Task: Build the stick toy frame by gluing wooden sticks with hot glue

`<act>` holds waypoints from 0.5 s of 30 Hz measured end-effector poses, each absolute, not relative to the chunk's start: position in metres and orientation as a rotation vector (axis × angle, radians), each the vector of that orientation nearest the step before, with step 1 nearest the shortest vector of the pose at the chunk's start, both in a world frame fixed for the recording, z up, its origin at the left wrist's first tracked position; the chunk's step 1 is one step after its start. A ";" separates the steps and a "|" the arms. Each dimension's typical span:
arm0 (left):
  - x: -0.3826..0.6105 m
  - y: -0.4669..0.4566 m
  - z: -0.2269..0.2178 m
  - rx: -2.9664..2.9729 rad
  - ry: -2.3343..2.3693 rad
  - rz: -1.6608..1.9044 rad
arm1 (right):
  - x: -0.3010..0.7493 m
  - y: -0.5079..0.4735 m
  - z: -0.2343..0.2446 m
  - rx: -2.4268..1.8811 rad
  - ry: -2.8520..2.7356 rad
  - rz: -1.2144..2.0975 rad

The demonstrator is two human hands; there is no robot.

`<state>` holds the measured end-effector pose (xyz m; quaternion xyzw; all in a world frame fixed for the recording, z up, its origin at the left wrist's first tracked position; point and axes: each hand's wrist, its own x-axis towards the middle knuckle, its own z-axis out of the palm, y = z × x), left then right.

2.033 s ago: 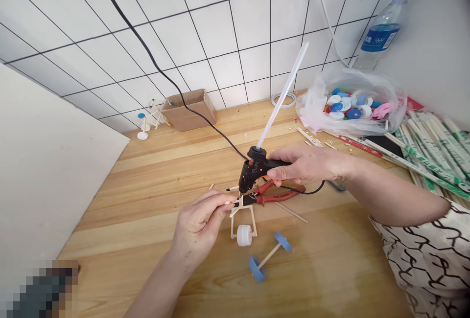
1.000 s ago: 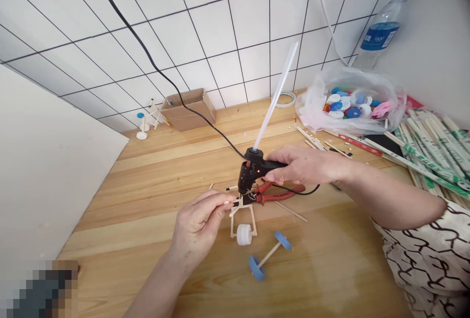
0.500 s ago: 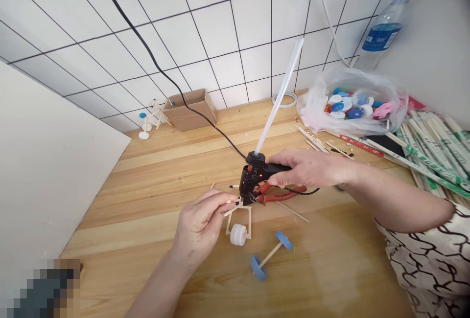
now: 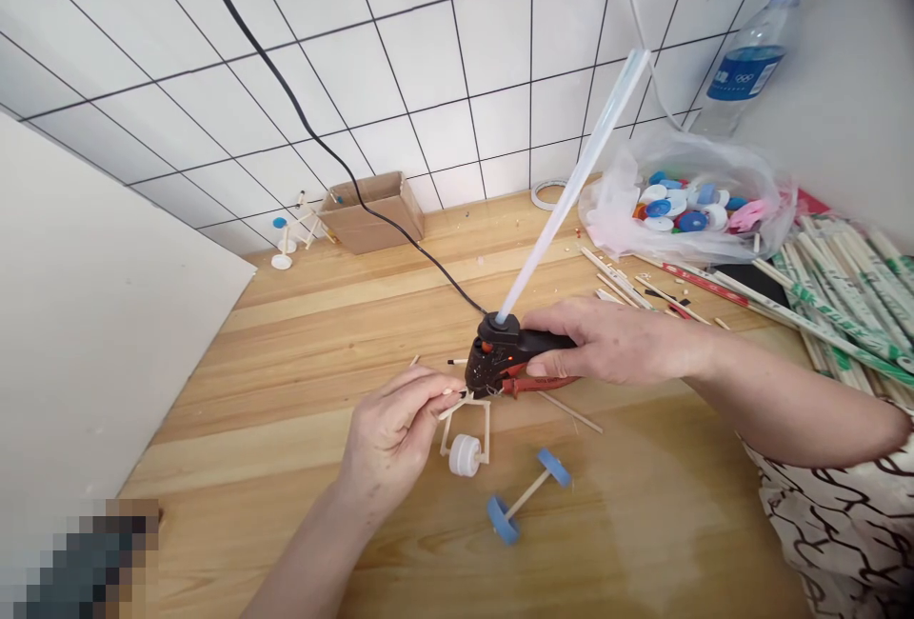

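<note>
My right hand (image 4: 606, 341) is closed round the handle of a black hot glue gun (image 4: 492, 360), with a long clear glue stick (image 4: 575, 186) rising from its back end. Its nozzle points down at a small wooden stick frame (image 4: 487, 429), which has a white bottle-cap wheel (image 4: 466, 455) at its near end. Between the fingertips of my left hand (image 4: 400, 429) a thin stick of the frame is pinched. Red-handled pliers (image 4: 539, 385) lie partly hidden behind the gun. Nearer me rests an axle (image 4: 528, 495) with two blue cap wheels.
Against the tiled wall stands a cardboard box (image 4: 378, 219) beside a small stick model (image 4: 283, 252). At the right are a plastic bag (image 4: 606, 219) of bottle caps, a water bottle (image 4: 746, 71) and wrapped chopsticks (image 4: 849, 295). The gun's black cord (image 4: 307, 124) crosses the wall.
My right hand has tilted the glue gun, so its glue stick leans further right and the handle sits slightly lower. My left hand has barely moved.
</note>
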<state>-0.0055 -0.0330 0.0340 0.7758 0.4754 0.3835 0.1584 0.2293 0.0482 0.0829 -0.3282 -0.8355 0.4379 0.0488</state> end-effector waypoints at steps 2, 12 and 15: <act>-0.006 -0.033 0.034 2.223 1.359 1.088 | 0.229 0.048 0.083 -0.997 -2.557 1.340; -0.005 -0.032 0.036 2.201 1.354 1.102 | 0.235 0.056 0.087 -1.067 -2.535 1.338; -0.004 -0.032 0.036 2.211 1.356 1.096 | 0.235 0.057 0.085 -1.131 -2.541 1.328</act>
